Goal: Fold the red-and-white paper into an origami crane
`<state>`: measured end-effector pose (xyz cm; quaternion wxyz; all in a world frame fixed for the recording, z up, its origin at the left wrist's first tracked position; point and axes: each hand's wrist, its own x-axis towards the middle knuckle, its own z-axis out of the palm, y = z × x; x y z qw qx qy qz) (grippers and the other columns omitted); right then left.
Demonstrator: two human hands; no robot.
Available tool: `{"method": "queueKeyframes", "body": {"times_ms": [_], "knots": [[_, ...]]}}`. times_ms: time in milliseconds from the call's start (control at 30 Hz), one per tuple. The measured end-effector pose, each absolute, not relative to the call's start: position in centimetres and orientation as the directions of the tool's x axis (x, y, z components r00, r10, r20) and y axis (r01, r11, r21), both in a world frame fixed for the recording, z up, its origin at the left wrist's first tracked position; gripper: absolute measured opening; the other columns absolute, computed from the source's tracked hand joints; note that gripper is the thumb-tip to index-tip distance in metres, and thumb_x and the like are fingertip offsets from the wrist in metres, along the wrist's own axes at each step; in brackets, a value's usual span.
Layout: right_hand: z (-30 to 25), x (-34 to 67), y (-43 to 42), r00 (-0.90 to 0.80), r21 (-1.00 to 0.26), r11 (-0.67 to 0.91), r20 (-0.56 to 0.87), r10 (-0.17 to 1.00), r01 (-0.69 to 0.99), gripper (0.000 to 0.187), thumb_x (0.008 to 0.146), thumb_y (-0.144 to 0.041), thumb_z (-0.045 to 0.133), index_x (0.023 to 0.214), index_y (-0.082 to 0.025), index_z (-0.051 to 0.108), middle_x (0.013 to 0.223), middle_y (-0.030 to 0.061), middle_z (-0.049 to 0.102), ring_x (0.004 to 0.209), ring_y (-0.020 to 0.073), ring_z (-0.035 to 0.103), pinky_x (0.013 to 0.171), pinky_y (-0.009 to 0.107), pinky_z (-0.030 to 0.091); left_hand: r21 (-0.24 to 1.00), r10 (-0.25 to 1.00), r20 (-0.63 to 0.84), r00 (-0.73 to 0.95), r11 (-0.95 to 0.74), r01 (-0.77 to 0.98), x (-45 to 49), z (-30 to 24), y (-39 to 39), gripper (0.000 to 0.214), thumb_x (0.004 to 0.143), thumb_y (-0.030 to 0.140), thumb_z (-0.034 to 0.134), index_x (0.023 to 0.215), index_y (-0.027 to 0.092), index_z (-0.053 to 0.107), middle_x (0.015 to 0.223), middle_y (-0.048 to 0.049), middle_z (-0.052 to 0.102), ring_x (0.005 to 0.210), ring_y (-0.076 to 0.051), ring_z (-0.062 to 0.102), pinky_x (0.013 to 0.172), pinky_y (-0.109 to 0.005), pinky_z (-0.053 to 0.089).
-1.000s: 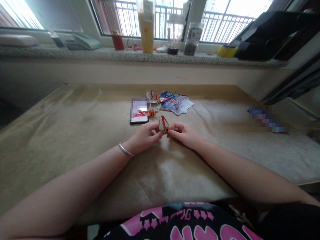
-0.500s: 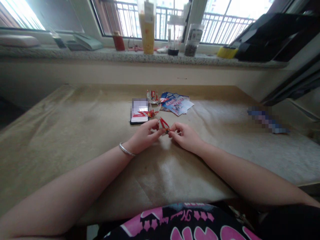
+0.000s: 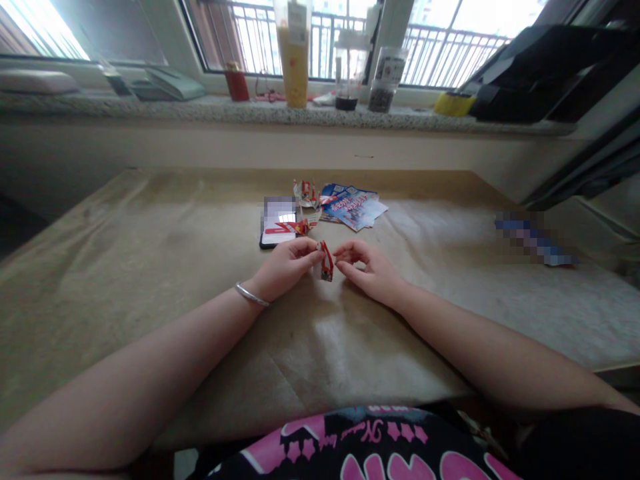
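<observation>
Pinched between the thumb and fingers of my left hand is a small folded piece of red and white printed paper. My left wrist wears a silver bangle. Just right of the paper is my right hand, its fingers curled, thumb and forefinger a little apart; nothing shows between them. Its fingertips come very close to the paper; whether they touch cannot be made out. Beyond my left hand a phone lies flat, with a red folded paper piece overlapping its right edge.
Behind the phone stands another red and white folded paper, beside a fanned pile of blue printed cards. A blurred blue packet lies at the table's right. Bottles and jars line the granite windowsill at the back.
The paper has turned more upright and sits closer to my left hand. My right fingers have come off its lower end and spread slightly apart.
</observation>
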<state>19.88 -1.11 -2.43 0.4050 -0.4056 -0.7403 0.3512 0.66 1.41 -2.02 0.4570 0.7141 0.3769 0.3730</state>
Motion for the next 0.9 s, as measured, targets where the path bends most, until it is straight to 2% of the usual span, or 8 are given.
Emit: {"method": "queueKeyframes", "body": {"times_ms": [100, 300, 600, 900], "knots": [[-2.80, 19.98, -0.84, -0.313, -0.856, 0.455, 0.375, 0.873, 0.243, 0.015, 0.080, -0.023, 0.057, 0.094, -0.019, 0.056, 0.078, 0.0008, 0.059, 0.071, 0.0117, 0.055, 0.069, 0.027, 0.046, 0.924, 0.864, 0.139, 0.483, -0.289, 0.250, 0.73, -1.99, 1.32, 0.029, 0.077, 0.041, 0.060, 0.078, 0.011, 0.062, 0.072, -0.0020, 0.060, 0.063, -0.011, 0.052, 0.060, -0.023, 0.041], [-3.46, 20.06, -0.38, -0.361, -0.923, 0.375, 0.321, 0.876, 0.090, 0.018, 0.080, -0.033, 0.060, 0.093, -0.021, 0.055, 0.079, 0.0007, 0.060, 0.072, 0.0128, 0.057, 0.068, 0.028, 0.047, 0.918, 0.839, 0.142, 0.526, -0.310, 0.247, 0.67, -2.20, 1.37, 0.030, 0.079, 0.041, 0.060, 0.084, 0.011, 0.064, 0.078, -0.0035, 0.063, 0.068, -0.011, 0.054, 0.062, -0.023, 0.043], [-3.07, 20.07, -0.57, -0.357, -0.883, 0.444, 0.370, 0.857, 0.151, 0.019, 0.080, -0.033, 0.062, 0.092, -0.021, 0.054, 0.074, -0.0004, 0.057, 0.067, 0.0116, 0.055, 0.063, 0.027, 0.046, 0.857, 0.826, 0.138, 0.546, -0.376, 0.352, 0.62, -1.95, 1.33, 0.029, 0.077, 0.040, 0.061, 0.084, 0.013, 0.069, 0.078, -0.0039, 0.067, 0.070, -0.013, 0.056, 0.065, -0.024, 0.044], [-2.98, 20.04, -0.68, -0.365, -0.861, 0.475, 0.390, 0.846, 0.183, 0.014, 0.079, -0.031, 0.061, 0.081, -0.020, 0.053, 0.070, -0.0018, 0.054, 0.060, 0.0097, 0.050, 0.059, 0.025, 0.045, 0.899, 0.826, 0.082, 0.558, -0.303, 0.317, 0.64, -2.22, 1.36, 0.027, 0.077, 0.037, 0.060, 0.083, 0.012, 0.068, 0.074, -0.0038, 0.066, 0.064, -0.012, 0.056, 0.058, -0.021, 0.042]]}}
